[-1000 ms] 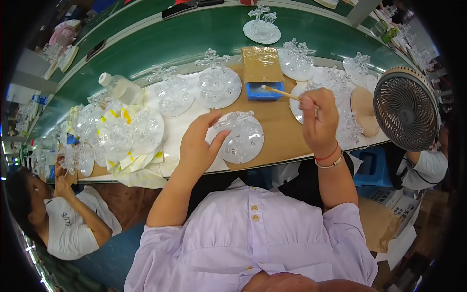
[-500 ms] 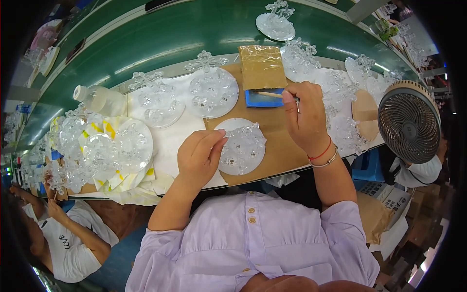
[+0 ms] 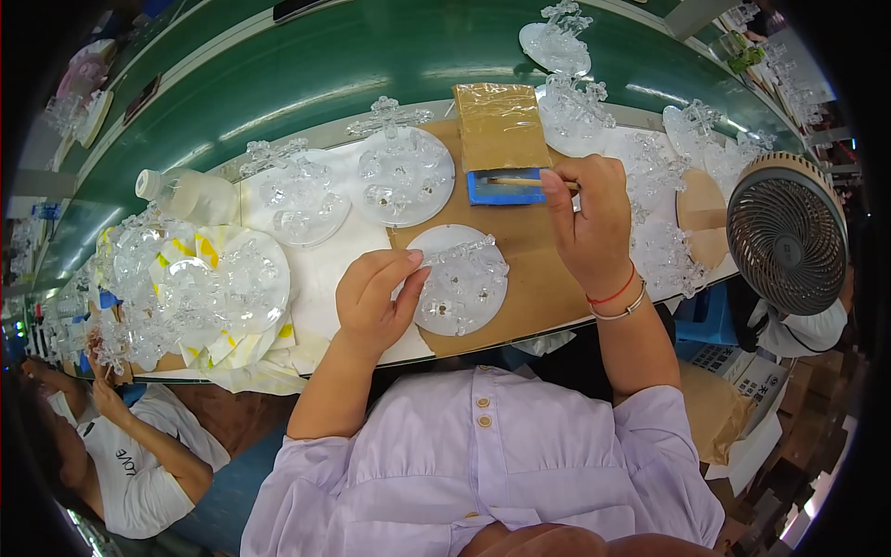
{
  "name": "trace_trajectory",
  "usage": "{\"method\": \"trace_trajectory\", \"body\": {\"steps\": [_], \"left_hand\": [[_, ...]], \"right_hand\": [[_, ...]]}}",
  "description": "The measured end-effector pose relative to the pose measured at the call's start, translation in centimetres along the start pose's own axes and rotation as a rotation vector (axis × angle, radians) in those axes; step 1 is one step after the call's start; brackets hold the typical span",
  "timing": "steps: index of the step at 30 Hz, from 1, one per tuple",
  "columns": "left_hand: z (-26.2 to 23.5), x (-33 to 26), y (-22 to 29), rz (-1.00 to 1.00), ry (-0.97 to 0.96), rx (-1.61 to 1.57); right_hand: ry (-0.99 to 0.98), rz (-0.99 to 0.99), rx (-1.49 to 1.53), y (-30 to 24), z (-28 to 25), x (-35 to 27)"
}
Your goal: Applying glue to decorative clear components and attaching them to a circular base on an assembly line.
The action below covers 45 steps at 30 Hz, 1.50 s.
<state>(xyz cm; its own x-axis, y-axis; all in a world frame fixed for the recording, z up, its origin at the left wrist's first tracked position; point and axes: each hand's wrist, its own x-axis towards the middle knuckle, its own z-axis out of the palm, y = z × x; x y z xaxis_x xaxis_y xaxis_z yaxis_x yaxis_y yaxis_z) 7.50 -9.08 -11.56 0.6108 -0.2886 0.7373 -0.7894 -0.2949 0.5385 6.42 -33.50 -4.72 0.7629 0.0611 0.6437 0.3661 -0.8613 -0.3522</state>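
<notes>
My left hand (image 3: 373, 302) pinches one end of a slim clear plastic piece (image 3: 469, 249) between thumb and fingertips. This piece slants over a round white disc (image 3: 464, 314) with clear plastic parts on it, near the table's front edge. In my right hand (image 3: 594, 223), closed between thumb and fingers, is a thin wooden stick (image 3: 513, 182). Its tip reaches into a shallow blue tray (image 3: 506, 198), partly covered by a tape-wrapped cardboard piece (image 3: 503, 125). What lies inside the tray cannot be made out.
White discs with clear parts (image 3: 406, 176) stand behind and left. Clear pieces (image 3: 153, 288) crowd a pile by a plastic bottle (image 3: 200, 195). A black fan (image 3: 787, 237) stands right; behind runs a green belt (image 3: 390, 65). Another person (image 3: 148, 464) works at left.
The clear piece in my left hand has tilted, its held end lower. My right hand has shifted slightly right with the stick. A disc on the green belt has moved right.
</notes>
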Motion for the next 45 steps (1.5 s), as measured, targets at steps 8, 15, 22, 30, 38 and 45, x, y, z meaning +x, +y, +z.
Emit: {"method": "trace_trajectory", "body": {"steps": [8, 15, 22, 30, 38, 45], "left_hand": [[-0.2, 0.5, 1.2, -0.098, -0.007, 0.014], [-0.3, 0.4, 2.1, -0.191, -0.052, 0.068], [-0.5, 0.2, 2.7, -0.252, -0.044, 0.088], [0.1, 0.0, 2.8, -0.324, -0.029, 0.074], [-0.2, 0.1, 3.1, -0.355, -0.002, 0.044], [-0.3, -0.3, 2.5, -0.309, -0.067, 0.045]], "right_hand": [[-0.002, 0.030, 0.029, 0.1, 0.1, -0.5], [0.054, -0.022, 0.032, 0.0, 0.2, -1.0], [0.128, -0.025, -0.008, 0.0, -1.3, -3.0], [0.152, -0.049, -0.016, 0.4, -3.0, -4.7], [0.316, 0.067, 0.188, -2.2, -9.4, -10.3], [-0.091, -0.164, 0.226, -4.9, -10.4, -14.4]]}}
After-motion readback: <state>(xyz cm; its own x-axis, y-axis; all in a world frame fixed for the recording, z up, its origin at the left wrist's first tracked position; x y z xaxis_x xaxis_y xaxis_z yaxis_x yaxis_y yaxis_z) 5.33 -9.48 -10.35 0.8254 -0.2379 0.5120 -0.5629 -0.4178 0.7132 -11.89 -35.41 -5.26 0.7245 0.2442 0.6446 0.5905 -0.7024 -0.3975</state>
